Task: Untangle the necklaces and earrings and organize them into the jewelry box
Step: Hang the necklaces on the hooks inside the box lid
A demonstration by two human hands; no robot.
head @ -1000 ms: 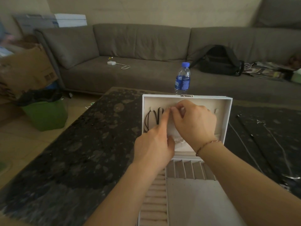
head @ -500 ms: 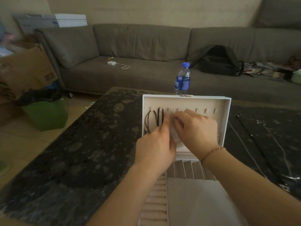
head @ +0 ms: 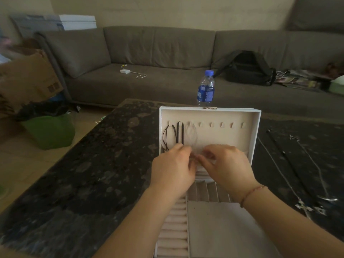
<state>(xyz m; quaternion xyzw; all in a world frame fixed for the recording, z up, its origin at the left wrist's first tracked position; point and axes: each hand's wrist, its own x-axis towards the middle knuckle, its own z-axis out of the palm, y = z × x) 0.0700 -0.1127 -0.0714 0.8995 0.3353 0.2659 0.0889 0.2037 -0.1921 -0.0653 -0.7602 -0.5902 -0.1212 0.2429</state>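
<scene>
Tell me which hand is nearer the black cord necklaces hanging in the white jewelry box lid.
Left. The left hand sits just below the black cord necklaces; the right hand is farther right.

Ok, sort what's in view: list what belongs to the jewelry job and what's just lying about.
Job: open white jewelry box; black cord necklaces and pale thin necklace hung in its lid; silver chain necklaces on the dark table; left hand; right hand.

Lying about: blue-capped water bottle; black backpack; white charger; green bin.
</scene>
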